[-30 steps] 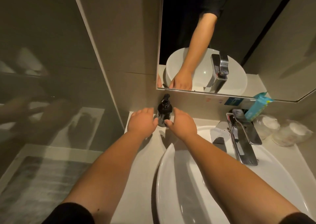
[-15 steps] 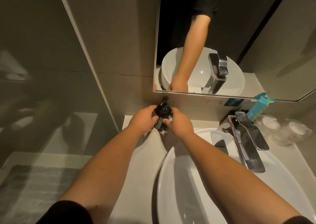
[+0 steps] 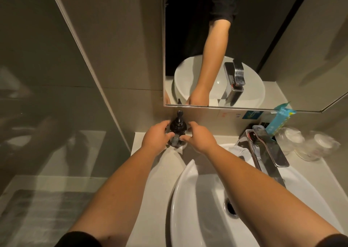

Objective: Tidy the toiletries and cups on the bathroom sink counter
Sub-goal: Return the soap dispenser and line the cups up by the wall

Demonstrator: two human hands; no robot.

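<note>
A dark pump bottle [image 3: 177,129] stands upright on the pale counter [image 3: 152,173] at the back left corner, just under the mirror. My left hand [image 3: 156,137] grips its left side and my right hand [image 3: 200,136] grips its right side, fingers wrapped around the body. Two clear plastic-wrapped cups [image 3: 293,138] [image 3: 320,145] sit at the back right of the counter. A teal packet [image 3: 280,120] leans against the wall behind the tap.
A white basin [image 3: 188,199] fills the near right, with a chrome tap [image 3: 267,148] over its far rim. A mirror [image 3: 244,48] hangs above. A glass partition [image 3: 56,96] closes the left side, and a grey mat [image 3: 43,212] lies on the floor beyond it.
Both hands have closed in from either side of the pump bottle and now grip it. The camera view has shifted slightly.
</note>
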